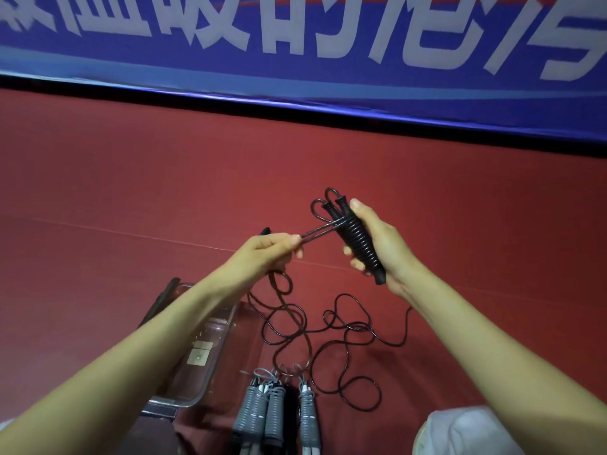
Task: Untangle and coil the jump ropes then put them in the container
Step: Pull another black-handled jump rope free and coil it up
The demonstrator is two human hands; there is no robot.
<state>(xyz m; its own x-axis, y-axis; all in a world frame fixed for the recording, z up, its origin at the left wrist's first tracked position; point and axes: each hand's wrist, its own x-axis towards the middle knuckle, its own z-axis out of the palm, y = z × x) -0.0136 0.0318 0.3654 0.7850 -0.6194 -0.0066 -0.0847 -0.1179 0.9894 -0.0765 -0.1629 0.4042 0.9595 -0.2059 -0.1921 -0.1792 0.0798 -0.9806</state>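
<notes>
Head view: the right hand is gripping the black jump rope's paired handles, half wound in cord. The left hand is pinching a doubled strand. One clear container is sitting at 7 o'clock, and three grey wound ropes are lying at 6. Open red floor is running to the banner at 12.

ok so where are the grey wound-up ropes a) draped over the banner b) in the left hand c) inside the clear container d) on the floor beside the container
d: the grey ropes lie on the red floor just right of the clear container, not in it; the left hand and right hand hold only the black rope.
</notes>
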